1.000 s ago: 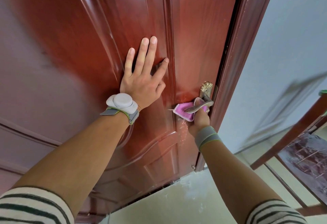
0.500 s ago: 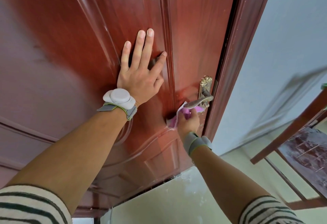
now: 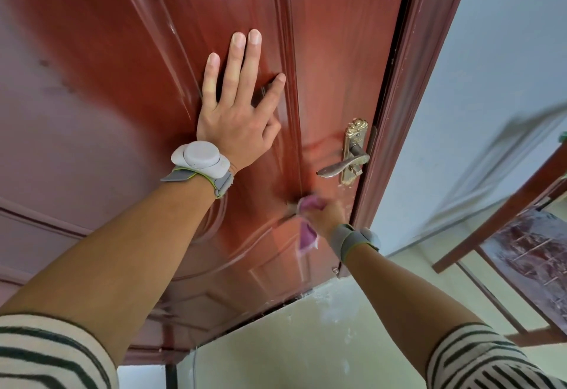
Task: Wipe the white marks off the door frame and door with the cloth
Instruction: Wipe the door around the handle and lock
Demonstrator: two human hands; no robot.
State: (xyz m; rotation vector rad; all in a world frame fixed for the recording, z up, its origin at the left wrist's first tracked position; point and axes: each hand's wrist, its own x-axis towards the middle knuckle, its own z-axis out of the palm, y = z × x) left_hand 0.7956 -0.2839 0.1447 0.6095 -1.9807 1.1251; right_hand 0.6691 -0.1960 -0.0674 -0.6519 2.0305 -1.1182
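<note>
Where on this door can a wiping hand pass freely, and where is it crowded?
Free: the strip above the handle, between the left hand and the door frame; also the broad panel left of that hand. Crowded: under the handle, where the right hand holds the cloth close to the frame.

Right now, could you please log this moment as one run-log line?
left hand: flat on door | right hand: grips pink cloth against door below handle | marks: white specks by handle plate
</note>
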